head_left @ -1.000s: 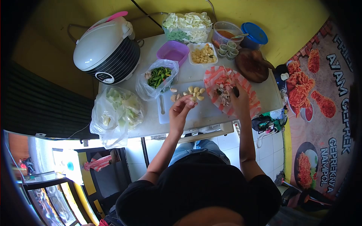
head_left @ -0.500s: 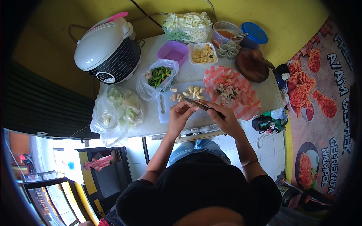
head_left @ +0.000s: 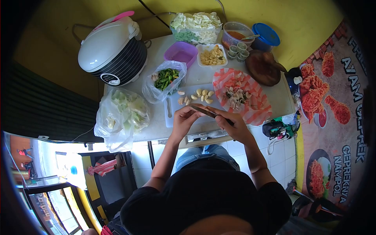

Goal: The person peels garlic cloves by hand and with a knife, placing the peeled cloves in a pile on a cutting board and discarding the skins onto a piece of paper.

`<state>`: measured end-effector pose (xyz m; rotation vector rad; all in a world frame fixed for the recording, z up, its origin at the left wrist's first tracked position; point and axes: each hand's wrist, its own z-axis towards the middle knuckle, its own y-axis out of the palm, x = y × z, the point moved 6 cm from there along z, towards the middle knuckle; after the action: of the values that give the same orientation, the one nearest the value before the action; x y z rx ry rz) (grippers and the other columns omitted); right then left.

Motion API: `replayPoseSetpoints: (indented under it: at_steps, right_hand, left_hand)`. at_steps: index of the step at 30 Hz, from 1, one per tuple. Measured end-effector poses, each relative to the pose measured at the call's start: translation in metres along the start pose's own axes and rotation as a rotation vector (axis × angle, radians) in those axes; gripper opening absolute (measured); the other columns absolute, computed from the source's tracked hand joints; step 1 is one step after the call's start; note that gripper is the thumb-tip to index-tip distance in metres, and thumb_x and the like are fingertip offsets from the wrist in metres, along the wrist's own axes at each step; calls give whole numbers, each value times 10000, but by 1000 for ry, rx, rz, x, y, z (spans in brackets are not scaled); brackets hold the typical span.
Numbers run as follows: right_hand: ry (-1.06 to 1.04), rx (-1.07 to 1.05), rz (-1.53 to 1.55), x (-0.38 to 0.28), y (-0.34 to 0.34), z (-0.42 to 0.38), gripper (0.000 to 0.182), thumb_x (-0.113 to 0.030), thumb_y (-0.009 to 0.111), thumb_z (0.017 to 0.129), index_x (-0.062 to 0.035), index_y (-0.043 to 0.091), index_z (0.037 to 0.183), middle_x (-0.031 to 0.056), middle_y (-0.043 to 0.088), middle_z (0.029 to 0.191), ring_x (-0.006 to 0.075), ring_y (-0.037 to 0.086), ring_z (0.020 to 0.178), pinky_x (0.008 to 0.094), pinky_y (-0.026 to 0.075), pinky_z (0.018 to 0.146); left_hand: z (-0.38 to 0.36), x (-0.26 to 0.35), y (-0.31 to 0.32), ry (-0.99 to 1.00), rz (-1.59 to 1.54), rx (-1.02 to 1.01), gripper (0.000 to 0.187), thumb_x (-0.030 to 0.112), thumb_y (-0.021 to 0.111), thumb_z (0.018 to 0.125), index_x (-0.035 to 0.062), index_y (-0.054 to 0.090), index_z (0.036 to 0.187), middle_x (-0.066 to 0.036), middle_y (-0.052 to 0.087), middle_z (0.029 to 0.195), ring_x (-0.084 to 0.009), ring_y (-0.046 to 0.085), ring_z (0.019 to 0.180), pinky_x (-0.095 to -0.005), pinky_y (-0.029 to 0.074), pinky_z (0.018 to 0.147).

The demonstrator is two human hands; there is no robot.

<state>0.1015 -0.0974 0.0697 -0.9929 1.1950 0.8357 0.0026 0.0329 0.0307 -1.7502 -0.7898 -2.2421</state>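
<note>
My right hand [head_left: 230,120] is wrapped round the dark handle of a knife [head_left: 207,112], its blade pointing left across the fingers of my left hand [head_left: 185,118]. Those fingers are closed in a pinch on what looks like a garlic clove, mostly hidden behind the fingers and blade. Just beyond both hands lies a white cutting board [head_left: 169,111]. Several peeled garlic cloves [head_left: 205,93] rest on it, with unpeeled ones [head_left: 181,100] to their left. To the right, red-and-white paper [head_left: 258,102] carries a heap of garlic skins [head_left: 236,96].
Left of the board are a bag of green chillies [head_left: 166,79], a bag of cut leaves [head_left: 121,113] and a rice cooker [head_left: 113,55]. Behind stand a purple tub [head_left: 181,53], a white tray of pale pieces [head_left: 212,55], a cabbage container [head_left: 196,27] and a stone mortar [head_left: 263,68].
The knife blade has shifted slightly and tilts a little differently against the left fingers. Both hands stay in nearly the same place. The whole view has moved very slightly.
</note>
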Motion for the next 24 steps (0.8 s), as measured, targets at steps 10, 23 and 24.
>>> replayPoseSetpoints:
  at_steps: [10,23,24]
  right_hand:
    - [21,-40,22,3,0,1,346,-205,494,929,-88,515,1254,-17,432,608,53,411,561,210,356,522]
    - [2,119,106,10,6,4,327,-162,501,927,-24,529,1222,-24,526,747,23,415,625,189,342,550]
    - [36,151,146,16,7,3,327,-158,501,927,-15,529,1220,-27,523,752,19,412,629,185,337,550]
  left_hand:
    - [1,-5,-6,-27,16,-30,226,-30,613,809,-15,615,1035,-77,617,1038,-150,587,932,-276,477,837]
    - [3,-5,-6,-30,79,67,138,-45,605,811,-32,645,942,-93,631,1001,-144,593,910,-269,478,815]
    - [3,1,0,18,136,71,147,-38,616,805,-32,644,950,-90,635,992,-141,595,908,-266,478,815]
